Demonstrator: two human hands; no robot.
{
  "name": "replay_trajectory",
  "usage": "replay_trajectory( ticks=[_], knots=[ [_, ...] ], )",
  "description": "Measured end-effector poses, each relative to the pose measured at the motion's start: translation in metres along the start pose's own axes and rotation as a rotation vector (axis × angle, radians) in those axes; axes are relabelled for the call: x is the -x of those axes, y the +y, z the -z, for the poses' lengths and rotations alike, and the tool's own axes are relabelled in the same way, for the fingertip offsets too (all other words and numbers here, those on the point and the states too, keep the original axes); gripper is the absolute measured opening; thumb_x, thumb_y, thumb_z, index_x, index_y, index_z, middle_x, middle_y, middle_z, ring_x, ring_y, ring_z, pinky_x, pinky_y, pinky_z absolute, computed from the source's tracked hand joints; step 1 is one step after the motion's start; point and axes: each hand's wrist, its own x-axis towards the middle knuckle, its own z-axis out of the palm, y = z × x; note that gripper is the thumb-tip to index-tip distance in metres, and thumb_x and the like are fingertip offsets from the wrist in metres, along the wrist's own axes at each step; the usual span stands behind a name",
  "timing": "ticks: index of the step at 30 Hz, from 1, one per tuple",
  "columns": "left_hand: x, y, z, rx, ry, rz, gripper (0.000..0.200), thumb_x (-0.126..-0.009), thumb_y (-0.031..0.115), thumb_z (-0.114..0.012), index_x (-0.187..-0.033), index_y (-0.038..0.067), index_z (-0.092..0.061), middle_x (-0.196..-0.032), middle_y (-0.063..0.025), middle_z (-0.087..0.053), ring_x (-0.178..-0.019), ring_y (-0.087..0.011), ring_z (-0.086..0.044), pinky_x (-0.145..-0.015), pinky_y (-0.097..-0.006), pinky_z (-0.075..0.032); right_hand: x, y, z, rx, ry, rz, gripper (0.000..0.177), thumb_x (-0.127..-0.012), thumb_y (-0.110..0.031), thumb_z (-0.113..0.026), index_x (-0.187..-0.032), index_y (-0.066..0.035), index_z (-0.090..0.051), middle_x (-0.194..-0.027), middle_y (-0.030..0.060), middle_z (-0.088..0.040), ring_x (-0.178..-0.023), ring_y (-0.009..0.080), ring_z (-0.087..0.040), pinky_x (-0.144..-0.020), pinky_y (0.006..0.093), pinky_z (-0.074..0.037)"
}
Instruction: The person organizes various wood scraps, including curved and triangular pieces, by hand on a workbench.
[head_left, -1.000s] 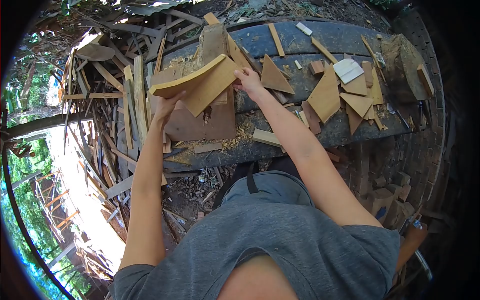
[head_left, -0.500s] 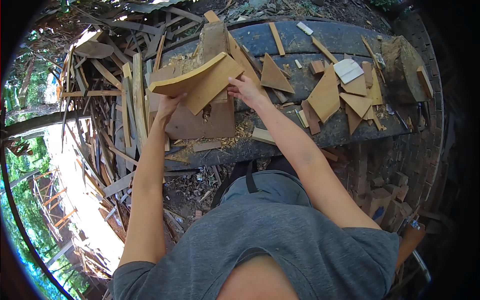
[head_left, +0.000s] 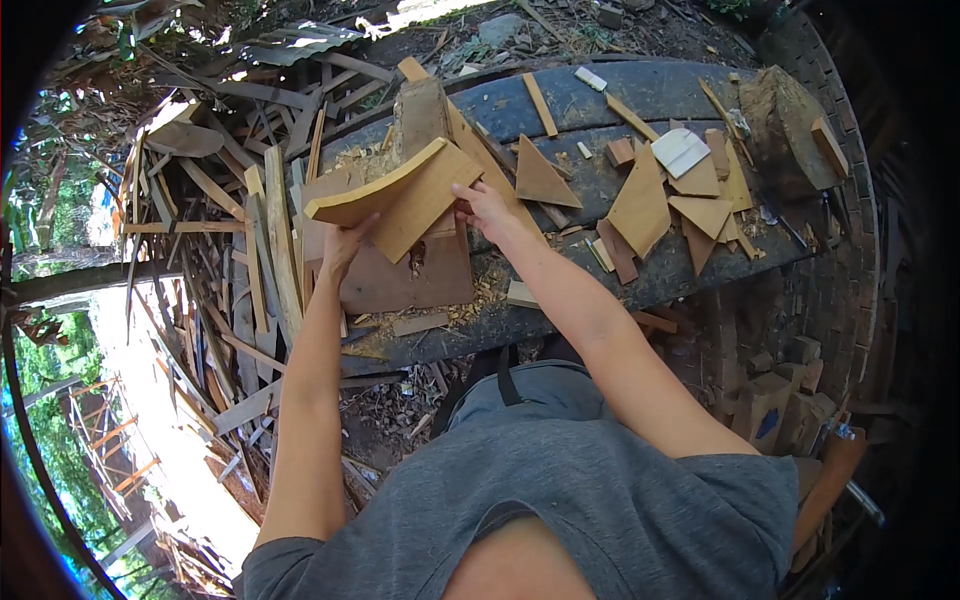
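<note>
A yellowish wooden board (head_left: pixel 430 200) with a thick, curved upper edge is held up between both hands, its flat face partly in shadow. My left hand (head_left: pixel 347 245) grips it from below at the left, its fingers mostly hidden behind the wood. At the right corner, the thumb of my right hand (head_left: pixel 484 210) lies on the face with the other fingers curled beneath. Close behind the board stands an upright wood block (head_left: pixel 422 115). Below it lies a brown flat panel (head_left: pixel 420 283), overlapped by the board in this view.
Cut wood pieces (head_left: pixel 640 205), a triangular offcut (head_left: pixel 543 175) and a white-topped piece (head_left: pixel 681 152) lie on the dark, sawdust-strewn work surface (head_left: pixel 460 335). A log (head_left: pixel 790 125) stands at its right end. Scrap planks (head_left: pixel 280 230) are heaped along the left.
The view has shifted slightly, so the work surface sits a little differently in frame. Both hands keep their hold on the board, which has barely changed its tilt.
</note>
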Motion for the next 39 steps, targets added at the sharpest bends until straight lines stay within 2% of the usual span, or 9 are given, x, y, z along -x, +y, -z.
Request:
replay_trajectory(
  ticks=[7, 9, 10, 12, 22, 25, 28, 30, 39],
  knots=[
    [-0.006, -0.020, 0.047, 0.511, 0.337, 0.003, 0.038, -0.079, 0.012, -0.075, -0.111, 0.001, -0.058, -0.104, -0.0093, -0.060, -0.091, -0.0168, -0.061, -0.077, -0.0276, -0.055, 0.062, -0.078, -0.012, -0.024, -0.060, 0.402, 0.023, -0.089, -0.014, -0.062, -0.109, -0.003, -0.061, -0.104, 0.0072, -0.064, -0.090, 0.0210, -0.066, -0.072, 0.0325, -0.055],
    [-0.004, -0.023, 0.070, 0.485, 0.384, -0.018, 0.036, -0.080, 0.010, -0.074, -0.110, 0.000, -0.057, -0.105, -0.0094, -0.060, -0.090, -0.0169, -0.062, -0.076, -0.0274, -0.055, 0.099, -0.102, -0.036, 0.613, 0.041, 0.902, 0.020, -0.083, -0.009, -0.065, -0.103, -0.009, -0.065, -0.102, 0.0040, -0.065, -0.092, 0.0210, -0.065, -0.072, 0.0306, -0.055],
    [0.000, -0.016, 0.075, 0.455, 0.415, -0.068, 0.033, -0.082, 0.012, -0.072, -0.108, -0.004, -0.058, -0.104, -0.0097, -0.061, -0.091, -0.0166, -0.062, -0.074, -0.0274, -0.055, 0.103, -0.097, -0.045, 0.614, 0.034, 0.905, 0.020, -0.083, -0.009, -0.065, -0.103, -0.009, -0.065, -0.102, 0.0040, -0.065, -0.092, 0.0210, -0.065, -0.072, 0.0306, -0.055],
    [0.010, -0.001, 0.083, 0.466, 0.422, -0.059, 0.032, -0.082, 0.012, -0.072, -0.107, -0.004, -0.058, -0.103, -0.0086, -0.061, -0.090, -0.0162, -0.062, -0.074, -0.0278, -0.055, 0.109, -0.085, -0.067, 1.114, 0.199, 1.563, 0.024, -0.073, -0.010, -0.067, -0.097, -0.017, -0.067, -0.099, -0.0010, -0.064, -0.094, 0.0196, -0.061, -0.072, 0.0285, -0.054],
    [0.024, 0.011, 0.055, 0.162, 0.306, -0.064, 0.034, -0.078, 0.015, -0.076, -0.106, -0.001, -0.064, -0.100, -0.0057, -0.065, -0.092, -0.0142, -0.059, -0.084, -0.0268, -0.045, 0.060, 0.037, -0.071, 1.224, -0.117, 1.275, 0.024, -0.077, -0.016, -0.064, -0.101, -0.018, -0.065, -0.107, 0.0010, -0.058, -0.099, 0.0215, -0.054, -0.082, 0.0343, -0.049],
    [0.021, 0.014, 0.039, 0.182, 0.198, -0.081, 0.035, -0.078, 0.017, -0.076, -0.106, -0.001, -0.064, -0.102, -0.0066, -0.065, -0.093, -0.0139, -0.059, -0.083, -0.0269, -0.045, 0.075, 0.016, -0.059, 1.311, 0.218, 1.252, 0.036, -0.080, -0.021, -0.066, -0.115, -0.015, -0.061, -0.108, 0.0043, -0.058, -0.101, 0.0262, -0.052, -0.081, 0.0362, -0.047],
    [0.012, 0.010, 0.023, 0.114, 0.097, -0.032, 0.036, -0.078, 0.016, -0.076, -0.108, 0.000, -0.063, -0.103, -0.0073, -0.065, -0.094, -0.0142, -0.059, -0.082, -0.0275, -0.046, 0.034, 0.015, -0.035, 1.052, 0.857, 0.910, 0.041, -0.082, -0.022, -0.063, -0.122, -0.012, -0.057, -0.106, 0.0072, -0.059, -0.100, 0.0247, -0.055, -0.080, 0.0365, -0.045],
    [0.002, 0.001, 0.016, 0.143, 0.021, -0.072, 0.036, -0.078, 0.015, -0.075, -0.109, 0.001, -0.063, -0.103, -0.0075, -0.065, -0.094, -0.0145, -0.060, -0.081, -0.0283, -0.047, 0.007, 0.005, -0.016, 0.572, 0.376, 0.458, 0.039, -0.085, -0.023, -0.061, -0.120, -0.006, -0.057, -0.092, 0.0095, -0.062, -0.089, 0.0246, -0.059, -0.078, 0.0370, -0.046],
    [-0.011, -0.003, 0.017, -0.040, -0.028, -0.025, 0.037, -0.080, 0.017, -0.073, -0.112, 0.001, -0.062, -0.106, -0.0075, -0.065, -0.096, -0.0150, -0.059, -0.082, -0.0297, -0.047, -0.020, 0.003, -0.006, 0.446, 0.237, 0.408, 0.033, -0.083, -0.018, -0.060, -0.115, -0.008, -0.061, -0.080, 0.0089, -0.065, -0.076, 0.0192, -0.064, -0.073, 0.0345, -0.048]
  ],
)
